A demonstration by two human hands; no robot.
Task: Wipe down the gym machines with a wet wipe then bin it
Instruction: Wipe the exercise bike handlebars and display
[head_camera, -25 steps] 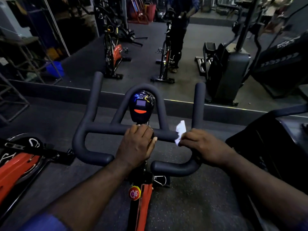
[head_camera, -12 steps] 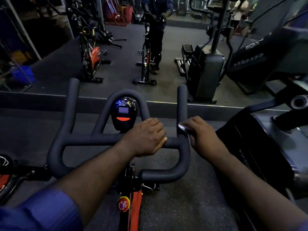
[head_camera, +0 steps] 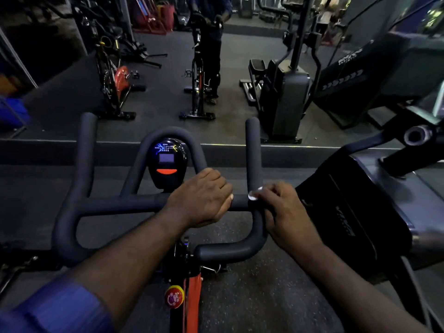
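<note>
Gripping handlebar [head_camera: 115, 204] w/ left hand [head_camera: 201, 200], right hand [head_camera: 286, 212] clutching wipe [head_camera: 252, 195] against rt prong; console [head_camera: 167, 162] centre, black machine [head_camera: 355, 212] close right

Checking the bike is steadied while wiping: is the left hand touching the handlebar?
Touching. The head view shows the left hand on the handlebar, fingers curled over its crossbar.

Left hand [head_camera: 201, 198], mid-frame, curls over the black padded handlebar [head_camera: 120, 204]; right hand [head_camera: 286, 212], just beside it, pinches a white wet wipe [head_camera: 252, 195].
</note>
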